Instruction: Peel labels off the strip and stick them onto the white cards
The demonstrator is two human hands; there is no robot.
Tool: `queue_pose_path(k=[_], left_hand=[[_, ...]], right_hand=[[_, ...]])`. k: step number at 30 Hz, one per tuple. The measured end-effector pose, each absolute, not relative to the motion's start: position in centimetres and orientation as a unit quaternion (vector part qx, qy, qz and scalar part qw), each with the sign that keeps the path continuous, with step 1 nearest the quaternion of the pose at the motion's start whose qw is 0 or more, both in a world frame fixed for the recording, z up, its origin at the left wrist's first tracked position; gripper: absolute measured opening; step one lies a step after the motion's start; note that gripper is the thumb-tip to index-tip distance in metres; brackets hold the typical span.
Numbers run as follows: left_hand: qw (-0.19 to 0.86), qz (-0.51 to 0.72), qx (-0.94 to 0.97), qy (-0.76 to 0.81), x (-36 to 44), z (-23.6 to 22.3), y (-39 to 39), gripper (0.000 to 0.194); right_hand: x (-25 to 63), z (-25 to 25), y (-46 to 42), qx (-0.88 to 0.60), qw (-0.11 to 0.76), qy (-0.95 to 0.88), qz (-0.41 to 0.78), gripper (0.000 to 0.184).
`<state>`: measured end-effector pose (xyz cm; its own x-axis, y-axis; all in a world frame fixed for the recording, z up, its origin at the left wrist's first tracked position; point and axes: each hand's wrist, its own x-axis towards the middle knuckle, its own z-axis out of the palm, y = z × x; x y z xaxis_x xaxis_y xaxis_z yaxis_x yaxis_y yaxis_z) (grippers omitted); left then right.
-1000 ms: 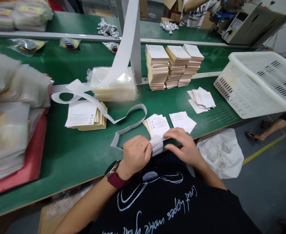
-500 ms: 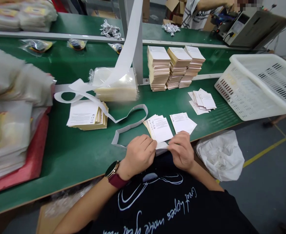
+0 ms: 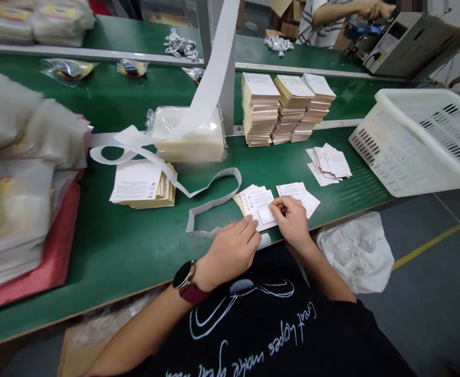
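Observation:
My right hand (image 3: 292, 220) pinches a small white label (image 3: 267, 214) between thumb and fingers, low over the top printed card of a fanned stack of cards (image 3: 258, 198). My left hand (image 3: 235, 246) lies at the near left of that stack, fingertips at the card's lower edge. A long white paper strip (image 3: 202, 233) runs into my left hand, and its curled end (image 3: 264, 241) sticks out on the other side; the thumb is hidden. Partly behind my right hand lie a few more cards (image 3: 310, 201).
A card stack (image 3: 133, 183) and bagged clear sleeves (image 3: 188, 133) stand left, tall card piles (image 3: 261, 110) at the back. Loose cards (image 3: 329, 162) lie beside a white basket (image 3: 422, 141). Filled plastic bags (image 3: 13, 209) crowd the far left. A co-worker's hands (image 3: 374, 9) are beyond.
My hands have moved apart and forward from the table edge, where both held the strip. The label is now in my right hand over the cards. The strip's end shows beside my left hand.

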<state>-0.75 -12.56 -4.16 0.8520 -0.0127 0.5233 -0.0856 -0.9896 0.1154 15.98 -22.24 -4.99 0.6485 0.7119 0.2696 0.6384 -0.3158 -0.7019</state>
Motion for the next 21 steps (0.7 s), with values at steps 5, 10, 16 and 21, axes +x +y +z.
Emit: queue_pose_path(k=[5,10,16,21], left_hand=[[0.074,0.262,0.962,-0.024,-0.74,-4.18,-12.60,0.020],[0.067,0.259,0.963,-0.026,-0.75,-4.19,-12.62,0.020],[0.066,0.232,0.970,-0.010,-0.57,-4.07,-12.67,0.017],[0.053,0.190,0.980,-0.013,-0.37,-4.23,-12.72,0.019]], right_hand=[[15.85,-4.87,-22.26,-0.813,0.387,-0.434,0.016,0.013],[15.91,-4.91,-22.19,-0.809,0.383,-0.446,0.006,0.013],[15.41,-5.08,-22.18,-0.799,0.327,-0.501,-0.067,0.017],[15.34,-4.98,-22.14,-0.833,0.212,-0.495,-0.126,0.018]])
